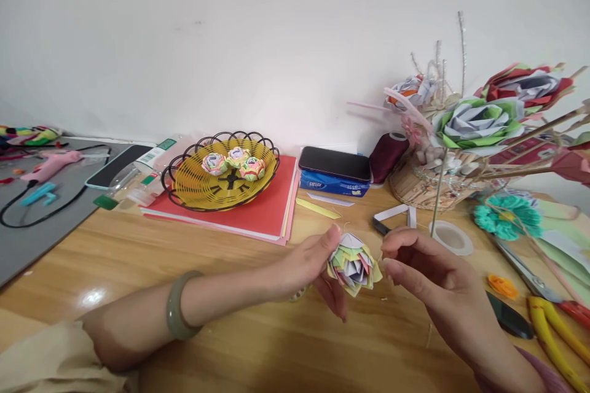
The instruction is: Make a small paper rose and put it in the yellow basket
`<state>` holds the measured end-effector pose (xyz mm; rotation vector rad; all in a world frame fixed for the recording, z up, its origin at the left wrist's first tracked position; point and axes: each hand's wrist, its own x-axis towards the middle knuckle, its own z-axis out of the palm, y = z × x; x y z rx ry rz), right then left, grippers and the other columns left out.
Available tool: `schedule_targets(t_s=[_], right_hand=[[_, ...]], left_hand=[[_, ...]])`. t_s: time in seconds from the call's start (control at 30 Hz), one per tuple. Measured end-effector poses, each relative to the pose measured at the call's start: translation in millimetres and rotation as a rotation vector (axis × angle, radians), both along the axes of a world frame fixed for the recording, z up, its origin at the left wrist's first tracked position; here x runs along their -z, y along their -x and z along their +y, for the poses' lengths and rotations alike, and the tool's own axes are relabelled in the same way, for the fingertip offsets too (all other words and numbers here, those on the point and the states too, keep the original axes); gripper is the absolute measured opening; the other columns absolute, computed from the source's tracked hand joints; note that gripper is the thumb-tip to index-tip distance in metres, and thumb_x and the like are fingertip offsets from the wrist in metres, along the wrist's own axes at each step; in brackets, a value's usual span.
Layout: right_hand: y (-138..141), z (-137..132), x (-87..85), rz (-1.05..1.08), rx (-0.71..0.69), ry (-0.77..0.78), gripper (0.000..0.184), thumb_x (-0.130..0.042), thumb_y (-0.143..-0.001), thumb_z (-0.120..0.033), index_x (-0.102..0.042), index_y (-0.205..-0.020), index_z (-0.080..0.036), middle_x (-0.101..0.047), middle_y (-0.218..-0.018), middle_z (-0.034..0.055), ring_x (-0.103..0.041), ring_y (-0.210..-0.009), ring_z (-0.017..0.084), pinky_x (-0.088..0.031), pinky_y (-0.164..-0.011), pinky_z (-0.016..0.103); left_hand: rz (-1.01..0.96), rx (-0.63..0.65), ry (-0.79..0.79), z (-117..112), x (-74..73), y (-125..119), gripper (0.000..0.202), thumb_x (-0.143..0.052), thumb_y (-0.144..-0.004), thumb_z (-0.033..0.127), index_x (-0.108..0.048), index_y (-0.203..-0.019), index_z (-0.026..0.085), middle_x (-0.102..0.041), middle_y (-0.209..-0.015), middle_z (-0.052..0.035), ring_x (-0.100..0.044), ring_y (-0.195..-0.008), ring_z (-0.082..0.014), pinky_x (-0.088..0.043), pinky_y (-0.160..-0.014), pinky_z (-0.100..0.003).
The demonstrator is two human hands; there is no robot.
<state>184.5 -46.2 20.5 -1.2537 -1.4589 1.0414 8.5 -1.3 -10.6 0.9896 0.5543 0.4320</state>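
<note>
Left hand (313,264) pinches the paper flower (354,264) just above the worktop (230,307), right hand (433,276) nipping its right edge. Back left, yellow wire basket (193,187) holds three small paper roses (235,163); far right, woven basket (410,187) carries big stemmed blooms (479,123).

Between the hands (308,265) (431,273) sits a paper flower (354,264); behind it, a basket (196,187) on stacked sheets (270,210).

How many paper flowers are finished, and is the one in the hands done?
Three small paper flowers sit in the yellow basket, looking finished. A fourth paper flower is in hand: the left hand pinches it while the right hand rests fingertips at its edge. Left, probably: its last petals, and loose paper strips on the table lie unused.
</note>
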Motion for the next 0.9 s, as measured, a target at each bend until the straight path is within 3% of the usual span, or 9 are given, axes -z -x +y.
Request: schedule_targets(t_s=[0.17,0.4,0.57,0.63,0.73,0.83,0.9], right_hand=[[3.4,-0.3,-4.9,-0.149,-0.091,-0.105,0.007,-0.063,-0.077,-0.030,-0.061,-0.075,-0.024,-0.054,-0.072,-0.0010,-0.052,-0.061,0.012,-0.044,-0.054,0.022],[5.0,-0.6,-2.7,-0.308,-0.078,-0.215,0.008,-0.058,-0.081,-0.028,-0.064,-0.077,-0.024,-0.060,-0.072,0.0013,-0.056,-0.064,0.015,-0.044,-0.055,0.025],[5.5,-3.7,0.5,-0.354,-0.074,-0.275,0.007,-0.058,-0.081,-0.022,-0.064,-0.079,-0.024,-0.060,-0.071,0.0005,-0.056,-0.064,0.014,-0.043,-0.058,0.025],[6.6,-2.9,0.9,-0.330,-0.078,-0.218,0.009,-0.057,-0.081,-0.024,-0.064,-0.076,-0.024,-0.059,-0.070,-0.0001,-0.054,-0.062,0.013,-0.042,-0.058,0.025],[8.1,0.9,2.6,-0.200,-0.077,-0.028,0.015,-0.057,-0.080,-0.031,-0.061,-0.069,-0.022,-0.056,-0.066,-0.0011,-0.051,-0.058,0.012,-0.040,-0.053,0.023],[8.3,4.2,5.0,-0.022,-0.150,0.210,0.021,-0.060,-0.076,-0.036,-0.056,-0.063,-0.020,-0.052,-0.059,-0.0029,-0.047,-0.052,0.010,-0.038,-0.048,0.022],[8.0,3.9,4.8,0.056,-0.197,0.276,0.022,-0.061,-0.075,-0.036,-0.054,-0.062,-0.020,-0.052,-0.057,-0.0033,-0.048,-0.051,0.011,-0.039,-0.049,0.022]], left_hand=[[0.004,-0.012,-0.028,-2.3,3.3,1.1,0.066,-0.034,-0.070,0.074,-0.056,-0.077,0.012,-0.058,-0.060,-0.0019,-0.057,-0.041,-0.0117,-0.050,-0.043,-0.027],[-0.010,-0.085,-0.014,-3.2,3.2,-2.6,0.066,-0.037,-0.066,0.076,-0.054,-0.071,0.012,-0.056,-0.058,-0.0014,-0.059,-0.046,-0.0126,-0.049,-0.045,-0.024],[-0.035,-0.121,0.065,-4.5,-1.1,-4.9,0.066,-0.031,-0.070,0.075,-0.053,-0.084,0.014,-0.058,-0.061,-0.0007,-0.057,-0.043,-0.0119,-0.048,-0.045,-0.027],[-0.036,-0.092,0.113,-4.8,-3.3,-4.4,0.068,-0.024,-0.072,0.075,-0.051,-0.087,0.015,-0.057,-0.056,0.0000,-0.055,-0.041,-0.0122,-0.048,-0.045,-0.027],[0.006,-0.010,0.169,-4.7,-5.4,-3.0,0.076,-0.011,-0.071,0.077,-0.052,-0.076,0.013,-0.054,-0.048,-0.0011,-0.055,-0.040,-0.0129,-0.046,-0.045,-0.027],[0.050,0.033,0.197,-4.4,-6.1,-2.3,0.081,-0.004,-0.070,0.077,-0.052,-0.069,0.012,-0.054,-0.049,-0.0023,-0.054,-0.039,-0.0128,-0.046,-0.047,-0.028],[0.070,0.044,0.202,-4.5,-6.1,-2.2,0.082,-0.002,-0.070,0.077,-0.052,-0.068,0.012,-0.055,-0.053,-0.0029,-0.054,-0.038,-0.0123,-0.046,-0.046,-0.028]])
